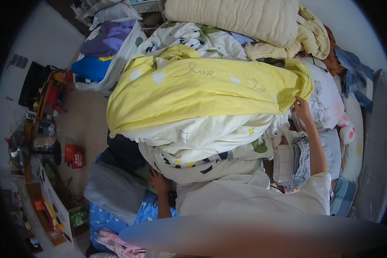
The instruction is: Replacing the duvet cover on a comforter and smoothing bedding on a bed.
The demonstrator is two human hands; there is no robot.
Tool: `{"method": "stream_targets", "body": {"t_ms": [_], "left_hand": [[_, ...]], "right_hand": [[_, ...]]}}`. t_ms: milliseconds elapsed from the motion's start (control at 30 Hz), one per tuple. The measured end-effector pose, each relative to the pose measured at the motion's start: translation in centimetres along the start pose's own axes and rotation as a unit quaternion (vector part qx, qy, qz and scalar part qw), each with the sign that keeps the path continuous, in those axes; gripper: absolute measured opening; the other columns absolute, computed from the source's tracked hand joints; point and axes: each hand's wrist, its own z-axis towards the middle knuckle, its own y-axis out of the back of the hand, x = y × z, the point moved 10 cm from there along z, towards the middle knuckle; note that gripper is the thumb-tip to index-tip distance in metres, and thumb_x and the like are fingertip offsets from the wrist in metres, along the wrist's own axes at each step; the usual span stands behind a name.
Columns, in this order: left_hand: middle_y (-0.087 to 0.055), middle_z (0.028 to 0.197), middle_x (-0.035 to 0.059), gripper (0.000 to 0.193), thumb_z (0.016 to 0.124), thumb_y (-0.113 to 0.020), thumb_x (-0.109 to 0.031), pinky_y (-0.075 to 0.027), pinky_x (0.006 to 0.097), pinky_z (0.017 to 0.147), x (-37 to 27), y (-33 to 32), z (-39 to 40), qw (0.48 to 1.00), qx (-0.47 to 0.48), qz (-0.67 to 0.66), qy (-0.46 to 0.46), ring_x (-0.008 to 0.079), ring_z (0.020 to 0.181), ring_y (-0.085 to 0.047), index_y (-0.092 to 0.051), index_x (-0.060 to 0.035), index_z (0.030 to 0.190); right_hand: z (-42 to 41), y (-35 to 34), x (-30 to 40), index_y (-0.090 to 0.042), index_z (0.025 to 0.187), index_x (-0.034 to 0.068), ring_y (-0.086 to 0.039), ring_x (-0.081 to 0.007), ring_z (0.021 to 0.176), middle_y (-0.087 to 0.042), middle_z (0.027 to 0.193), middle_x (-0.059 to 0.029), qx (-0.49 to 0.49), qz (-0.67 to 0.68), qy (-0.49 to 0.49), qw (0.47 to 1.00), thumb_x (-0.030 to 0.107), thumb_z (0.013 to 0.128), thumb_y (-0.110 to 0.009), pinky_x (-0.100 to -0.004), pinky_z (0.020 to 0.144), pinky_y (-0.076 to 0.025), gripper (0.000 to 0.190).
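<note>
A yellow cloth cover [193,87] printed with hearts and lettering lies spread across a bulky pile of bedding. My right hand [301,108] pinches its lower right edge. Below the yellow cloth, a white star-printed fabric [213,132] bulges out over a patterned quilt [206,167] near my body. My left hand [159,182] rests low at the quilt's left side, beside a dark folded cloth [127,151] and a grey cloth [114,188]; its fingertips are partly hidden, and whether it grips anything is unclear.
Rolled cream bedding [235,19] lies at the far side. A white bag of folded clothes [122,61] stands at the upper left. Folded clothes [295,161] and a plush toy [347,132] are to the right. On the floor at left are a red box [74,156] and a fan [19,148].
</note>
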Motion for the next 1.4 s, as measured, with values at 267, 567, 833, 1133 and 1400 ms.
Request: {"method": "stream_targets", "body": {"t_ms": [267, 567, 833, 1133, 1400], "left_hand": [[-0.033, 0.150, 0.0256, 0.076, 0.076, -0.067, -0.026, -0.034, 0.0577, 0.102, 1.2, 1.4, -0.8, 0.996, -0.011, -0.078, -0.035, 0.0464, 0.129, -0.039, -0.038, -0.0028, 0.142], [-0.054, 0.095, 0.0125, 0.036, 0.078, -0.070, -0.010, -0.045, 0.0364, 0.073, -7.7, 18.6, 1.9, 0.870, -0.272, -0.396, -0.109, 0.0289, 0.085, -0.054, -0.052, 0.0006, 0.108], [-0.062, 0.091, 0.0060, 0.032, 0.077, -0.078, -0.017, -0.044, 0.0373, 0.069, -32.0, 34.4, 6.9, 0.824, -0.329, -0.201, -0.416, 0.0242, 0.078, -0.058, -0.063, -0.0068, 0.104], [-0.068, 0.098, 0.0021, 0.032, 0.067, -0.073, -0.006, -0.046, 0.0368, 0.081, -35.0, 32.7, 11.8, 0.799, -0.282, -0.184, -0.499, 0.0201, 0.084, -0.062, -0.069, -0.0049, 0.099], [-0.069, 0.104, 0.0175, 0.025, 0.085, -0.054, 0.000, -0.047, 0.0420, 0.093, -29.2, 38.8, 15.4, 0.796, -0.323, -0.272, -0.434, 0.0337, 0.097, -0.065, -0.068, 0.0046, 0.106]], "right_hand": [[0.6, 6.9, 1.0, -0.061, 0.121, 0.000, -0.066, -0.0103, 0.065, -0.067, 0.081, -0.0050, -0.100, 0.111, -0.019, 0.989, 0.008, 0.096, -0.047, -0.0221, 0.047, -0.048, 0.030], [-2.2, 15.8, 4.7, -0.066, 0.105, 0.005, -0.049, -0.0009, 0.061, -0.065, 0.086, 0.0022, -0.319, 0.232, 0.059, 0.917, 0.018, 0.093, -0.067, -0.0167, 0.053, -0.036, 0.017], [-3.2, 21.1, 6.7, -0.066, 0.102, 0.002, -0.058, -0.0027, 0.077, -0.066, 0.090, 0.0008, -0.353, 0.270, 0.100, 0.890, 0.018, 0.092, -0.070, -0.0166, 0.062, -0.042, 0.019], [-6.9, 22.7, 7.9, -0.069, 0.095, 0.000, -0.045, -0.0028, 0.064, -0.060, 0.078, 0.0027, -0.372, 0.162, 0.158, 0.900, 0.016, 0.095, -0.066, -0.0188, 0.057, -0.034, 0.017], [-6.5, 18.0, 7.7, -0.066, 0.088, -0.001, -0.051, -0.0024, 0.071, -0.061, 0.077, 0.0032, -0.333, 0.177, 0.167, 0.911, 0.009, 0.095, -0.061, -0.0196, 0.063, -0.040, 0.013]]}}
